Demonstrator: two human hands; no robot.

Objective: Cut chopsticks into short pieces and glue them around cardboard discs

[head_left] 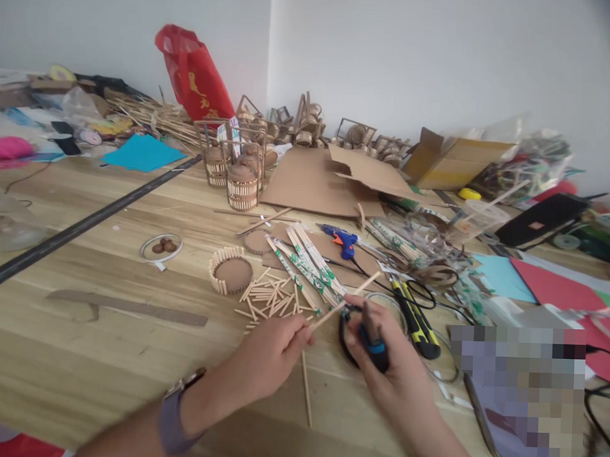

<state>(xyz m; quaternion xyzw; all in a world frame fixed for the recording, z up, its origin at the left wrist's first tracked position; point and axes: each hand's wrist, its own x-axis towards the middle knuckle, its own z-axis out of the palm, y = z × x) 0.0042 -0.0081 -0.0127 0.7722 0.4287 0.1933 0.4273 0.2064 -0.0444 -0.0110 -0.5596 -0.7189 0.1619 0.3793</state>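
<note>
My left hand [268, 354] pinches one end of a thin wooden stick [366, 284], which slants up to the right. In my right hand [400, 362] is a pair of cutting pliers [374, 343] with black and blue handles, its head at the stick's middle; whether the jaws touch the wood cannot be made out. Just beyond my hands lies a heap of short cut sticks [270, 295]. Beside it stands a round cardboard base [236, 274], partly ringed by upright short sticks. Paper-wrapped chopsticks [308, 258] lie behind. Another bare stick [306, 388] rests between my forearms.
A blue glue gun [341, 238] and a yellow-black utility knife [419, 319] lie beyond my right hand. Small stick baskets [243, 186] with frames stand farther back, near cardboard sheets [307, 178]. A phone [508, 422] is at the right. A cardboard strip [132, 306] lies left.
</note>
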